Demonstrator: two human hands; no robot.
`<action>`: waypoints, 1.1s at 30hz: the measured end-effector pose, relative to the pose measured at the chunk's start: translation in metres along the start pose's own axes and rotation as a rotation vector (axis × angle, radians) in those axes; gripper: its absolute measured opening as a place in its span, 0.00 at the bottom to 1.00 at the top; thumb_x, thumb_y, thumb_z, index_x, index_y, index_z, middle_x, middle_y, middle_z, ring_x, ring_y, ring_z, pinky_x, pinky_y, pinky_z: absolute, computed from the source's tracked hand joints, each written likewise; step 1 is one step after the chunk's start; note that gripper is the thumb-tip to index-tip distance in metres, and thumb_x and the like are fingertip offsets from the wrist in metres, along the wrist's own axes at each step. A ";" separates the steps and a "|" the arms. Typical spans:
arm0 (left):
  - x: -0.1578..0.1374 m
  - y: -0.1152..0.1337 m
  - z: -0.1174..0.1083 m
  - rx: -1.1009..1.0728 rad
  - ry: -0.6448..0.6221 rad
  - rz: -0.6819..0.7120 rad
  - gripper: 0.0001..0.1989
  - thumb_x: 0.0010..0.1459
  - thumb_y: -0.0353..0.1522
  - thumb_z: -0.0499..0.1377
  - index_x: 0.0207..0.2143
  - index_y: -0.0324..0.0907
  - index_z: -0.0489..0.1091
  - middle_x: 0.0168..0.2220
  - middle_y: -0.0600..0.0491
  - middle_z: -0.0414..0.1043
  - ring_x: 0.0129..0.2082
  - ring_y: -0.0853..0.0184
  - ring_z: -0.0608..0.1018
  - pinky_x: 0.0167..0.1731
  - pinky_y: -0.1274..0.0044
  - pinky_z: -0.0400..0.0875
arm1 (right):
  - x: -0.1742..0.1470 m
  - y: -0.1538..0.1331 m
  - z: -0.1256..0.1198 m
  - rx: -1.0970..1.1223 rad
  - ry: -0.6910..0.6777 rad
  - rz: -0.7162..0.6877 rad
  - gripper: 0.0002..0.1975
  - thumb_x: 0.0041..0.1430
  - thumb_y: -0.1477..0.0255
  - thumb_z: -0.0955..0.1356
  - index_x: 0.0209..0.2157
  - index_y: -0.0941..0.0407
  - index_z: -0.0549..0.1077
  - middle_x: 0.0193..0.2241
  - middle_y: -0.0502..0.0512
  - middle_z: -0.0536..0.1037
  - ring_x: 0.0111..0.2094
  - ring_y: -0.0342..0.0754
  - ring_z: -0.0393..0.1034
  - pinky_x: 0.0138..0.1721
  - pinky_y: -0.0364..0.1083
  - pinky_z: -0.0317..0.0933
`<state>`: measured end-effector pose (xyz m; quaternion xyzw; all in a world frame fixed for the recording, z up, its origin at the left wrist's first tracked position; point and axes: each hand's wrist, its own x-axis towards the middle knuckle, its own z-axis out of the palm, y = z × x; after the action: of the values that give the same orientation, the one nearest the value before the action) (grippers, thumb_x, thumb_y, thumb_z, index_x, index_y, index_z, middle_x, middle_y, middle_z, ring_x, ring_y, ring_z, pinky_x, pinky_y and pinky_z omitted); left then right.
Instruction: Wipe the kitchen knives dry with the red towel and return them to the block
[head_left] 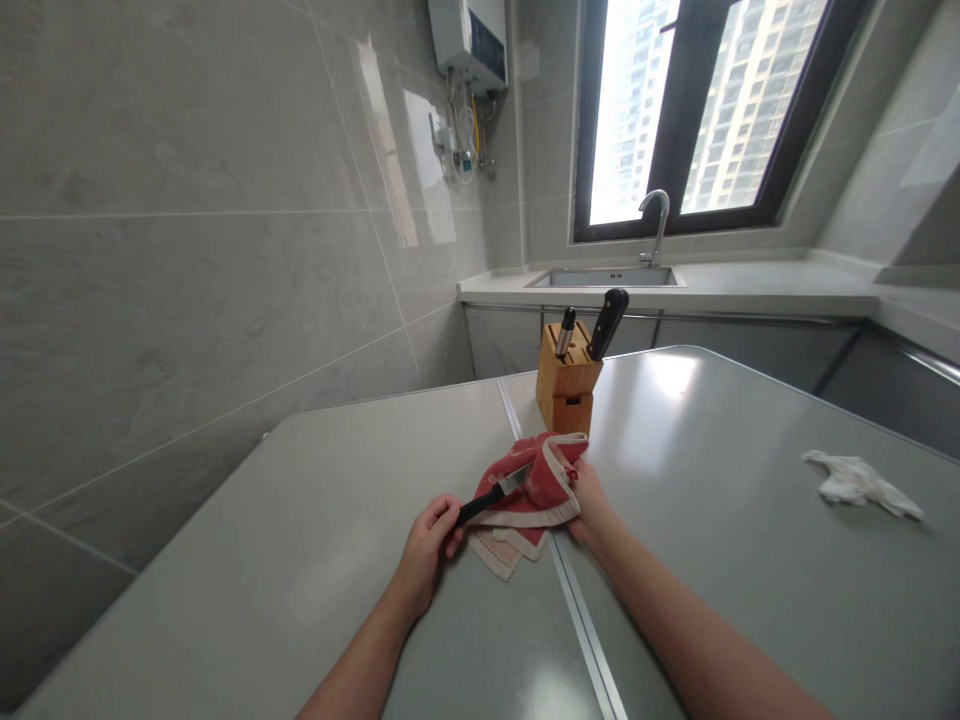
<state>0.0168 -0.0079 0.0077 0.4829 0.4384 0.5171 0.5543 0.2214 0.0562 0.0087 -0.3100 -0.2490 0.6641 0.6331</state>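
Note:
My left hand (433, 545) is closed around the black handle of a kitchen knife (484, 502). The blade points up and to the right, and its far part is covered by a red cloth (551, 495) with a pale border. My right hand (589, 500) grips the cloth from the right side, around the blade end; its fingers are mostly hidden behind the fabric. Just beyond the cloth stands a wooden knife block (568, 378). A large black-handled knife (608, 322) and a second black-handled tool (565, 333) with a metal collar stick out of its top.
A crumpled white cloth or tissue (861, 484) lies on the right of the grey table (315, 500). A metal strip (577, 610) runs across the tabletop. Behind are a counter with a sink (607, 278), a faucet (659, 225) and a window. A water heater (472, 45) hangs on the wall.

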 end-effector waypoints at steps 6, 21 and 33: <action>-0.001 0.002 0.000 -0.087 0.083 0.014 0.13 0.58 0.39 0.54 0.27 0.38 0.65 0.20 0.59 0.60 0.18 0.77 0.58 0.20 0.84 0.54 | 0.010 -0.002 -0.011 0.038 0.104 -0.057 0.06 0.44 0.69 0.70 0.23 0.56 0.70 0.22 0.51 0.78 0.24 0.48 0.73 0.31 0.47 0.70; 0.002 0.002 0.000 -0.179 0.095 0.047 0.15 0.58 0.41 0.55 0.38 0.37 0.66 0.27 0.52 0.72 0.17 0.78 0.61 0.19 0.84 0.55 | -0.012 0.002 0.008 -0.065 -0.175 0.113 0.13 0.45 0.64 0.73 0.29 0.57 0.72 0.24 0.51 0.76 0.24 0.43 0.69 0.30 0.43 0.65; -0.001 0.002 0.004 0.066 -0.124 0.068 0.15 0.58 0.40 0.54 0.38 0.37 0.68 0.28 0.51 0.72 0.21 0.74 0.65 0.26 0.80 0.60 | -0.024 0.007 0.011 -0.314 -0.343 0.056 0.12 0.42 0.68 0.74 0.29 0.58 0.73 0.25 0.50 0.76 0.26 0.43 0.68 0.30 0.42 0.60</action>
<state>0.0203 -0.0090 0.0099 0.5467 0.4031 0.4899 0.5464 0.2083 0.0326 0.0132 -0.2940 -0.4448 0.6774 0.5068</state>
